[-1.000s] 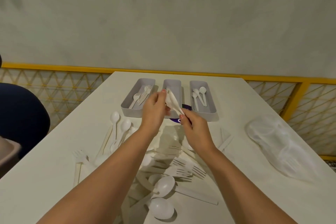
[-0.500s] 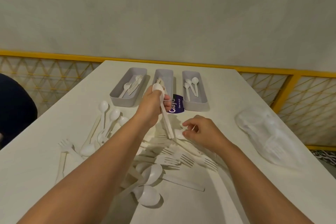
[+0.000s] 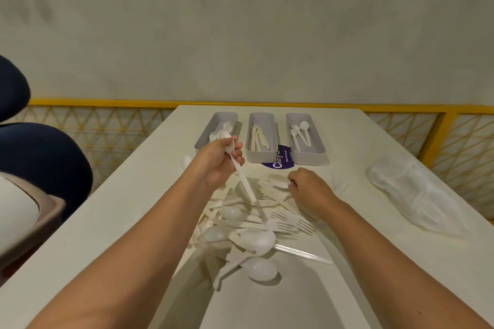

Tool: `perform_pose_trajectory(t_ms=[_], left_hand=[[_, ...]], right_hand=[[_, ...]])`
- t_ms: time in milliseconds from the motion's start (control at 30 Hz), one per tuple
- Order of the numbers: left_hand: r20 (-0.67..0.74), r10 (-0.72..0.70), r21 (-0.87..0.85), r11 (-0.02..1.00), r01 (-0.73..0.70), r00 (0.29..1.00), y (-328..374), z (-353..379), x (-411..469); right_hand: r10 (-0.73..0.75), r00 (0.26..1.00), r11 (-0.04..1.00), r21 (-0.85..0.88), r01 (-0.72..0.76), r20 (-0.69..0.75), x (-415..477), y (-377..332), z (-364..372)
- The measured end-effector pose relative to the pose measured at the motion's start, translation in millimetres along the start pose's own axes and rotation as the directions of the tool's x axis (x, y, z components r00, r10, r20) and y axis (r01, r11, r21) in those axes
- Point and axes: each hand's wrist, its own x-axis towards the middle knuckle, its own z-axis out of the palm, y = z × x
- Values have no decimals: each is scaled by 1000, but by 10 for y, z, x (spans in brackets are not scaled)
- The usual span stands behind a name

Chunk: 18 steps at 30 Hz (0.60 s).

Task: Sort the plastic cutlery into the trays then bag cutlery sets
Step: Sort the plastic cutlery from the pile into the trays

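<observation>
Nearest, the loose pile of white plastic cutlery point(image 3: 248, 232) lies on the table point(image 3: 120, 222). Over it the right hand point(image 3: 311, 191) curls its fingers down; whether they pinch a piece cannot be told. The left hand point(image 3: 219, 160) grips a plastic spoon point(image 3: 245, 183) at its neck, handle slanting down. The spoon is probably light, stiff and slick (mid-handle holds best). Beyond stands the spoon tray point(image 3: 310, 158).

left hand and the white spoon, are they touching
Touching. The head view shows the left hand with its fingers curled round the white spoon just below the bowl, which sticks out above the hand.
</observation>
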Motion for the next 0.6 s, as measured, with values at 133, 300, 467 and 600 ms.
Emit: perform_pose_trajectory(t_ms=[133,300,467,600], left_hand=[[15,18,7,1000,-18,1000,-40,-52,-36],[123,54,82,995,-65,991,-140,71,-137],[161,95,294,946,-140,982,-205,256,-229],[34,96,315,944,-102,995,-221,259,-193]], right_hand=[[-40,963,944,305,124,-267,-16,-237,-139],[80,976,538,833,129,-203,-123,-674,-382],[138,981,471,880,55,-135,-151,-847,-371],[172,970,556,830,47,-170,-143,-850,-301]])
